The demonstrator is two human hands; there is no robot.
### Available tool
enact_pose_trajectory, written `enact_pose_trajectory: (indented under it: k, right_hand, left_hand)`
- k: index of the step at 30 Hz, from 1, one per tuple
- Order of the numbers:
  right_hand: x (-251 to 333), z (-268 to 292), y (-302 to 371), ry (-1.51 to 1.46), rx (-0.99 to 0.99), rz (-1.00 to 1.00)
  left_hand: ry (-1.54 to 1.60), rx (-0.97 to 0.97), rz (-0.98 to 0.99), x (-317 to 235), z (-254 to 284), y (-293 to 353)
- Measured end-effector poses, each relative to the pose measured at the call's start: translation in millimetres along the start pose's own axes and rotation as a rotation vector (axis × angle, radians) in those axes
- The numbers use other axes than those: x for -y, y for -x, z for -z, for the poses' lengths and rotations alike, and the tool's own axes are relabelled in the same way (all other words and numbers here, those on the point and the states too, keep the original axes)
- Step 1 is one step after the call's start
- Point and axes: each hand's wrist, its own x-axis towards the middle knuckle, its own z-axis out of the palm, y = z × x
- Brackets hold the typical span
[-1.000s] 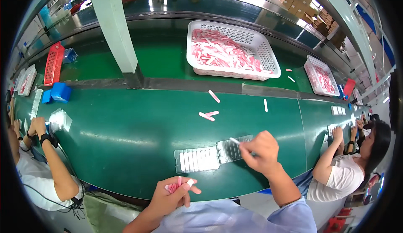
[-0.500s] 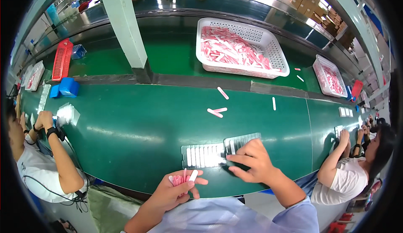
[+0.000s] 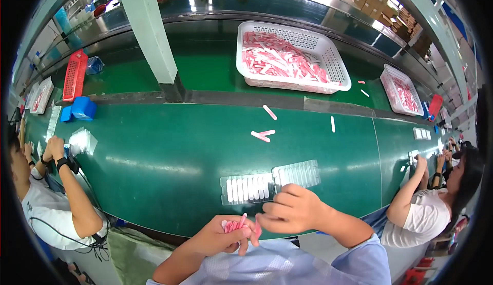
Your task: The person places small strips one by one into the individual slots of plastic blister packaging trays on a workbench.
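Note:
My left hand, low in front of me, is closed around a bunch of flat pink-and-white sticks with rounded ends. Close beside it on the right, my right hand has its fingers curled in, their tips by the left hand's fingers. Whatever those tips hold is hidden. Just beyond both hands a clear plastic tray lies on the green table, with several white sticks side by side in its slots. Joining it on the right is a second clear slotted half, partly behind my right hand.
Loose sticks lie on the table ahead. A white basket heaped with sticks stands farther back, left of a smaller one. A pale post rises at left. Co-workers sit on both sides, the left one near clear plastic pieces.
My right hand has come back from the tray toward my left hand, its fingers curling. The left hand has moved slightly right with its bunch of sticks.

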Motion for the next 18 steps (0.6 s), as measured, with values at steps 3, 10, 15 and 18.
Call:
enact_pose_trajectory:
  k: [3, 10, 15, 18]
  right_hand:
    - [-4, -5, 10, -0.009, 0.059, -0.042]
    - [-1, -12, 9, -0.131, 0.049, -0.237]
    - [15, -4, 14, -0.221, 0.077, -0.511]
    - [33, -16, 17, -0.225, 0.164, -0.573]
  left_hand:
    - [-0.050, -0.025, -0.052, 5, -4, -5]
    - [-0.072, -0.228, -0.110, 4, -13, -13]
    - [-0.092, -0.386, -0.335, 4, 9, 5]
    - [-0.159, -0.424, -0.303, -1, 21, 13]
